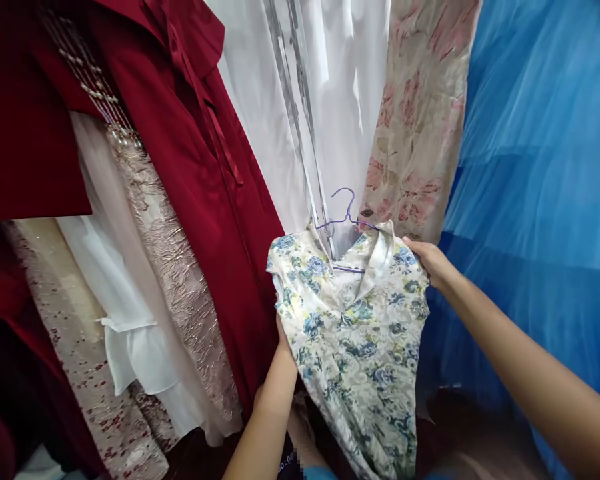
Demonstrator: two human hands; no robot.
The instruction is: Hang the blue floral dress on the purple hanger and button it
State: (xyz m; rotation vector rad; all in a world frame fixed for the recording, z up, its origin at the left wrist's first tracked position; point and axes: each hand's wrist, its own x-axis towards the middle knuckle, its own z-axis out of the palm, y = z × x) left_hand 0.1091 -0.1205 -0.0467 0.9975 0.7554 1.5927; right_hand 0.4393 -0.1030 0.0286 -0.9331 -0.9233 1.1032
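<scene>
On floral garment — right hand gripping shoulder, fingers closed; left hand behind side — fingers hidden, grip unclear.

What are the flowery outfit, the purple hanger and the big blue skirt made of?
Flowery outfit: printed fabric, perhaps satiny; its collar has a soft shine.
Hanger: probably metal wire, maybe coated, as it's thin and evenly purple.
Blue skirt: likely tulle or similar net, judging by its gauzy, streaky layers.

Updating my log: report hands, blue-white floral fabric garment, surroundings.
Right hand gripping garment at shoulder; left hand mostly hidden, opposite side. Thin purple hanger in neckline. Red fabric alongside.
</scene>
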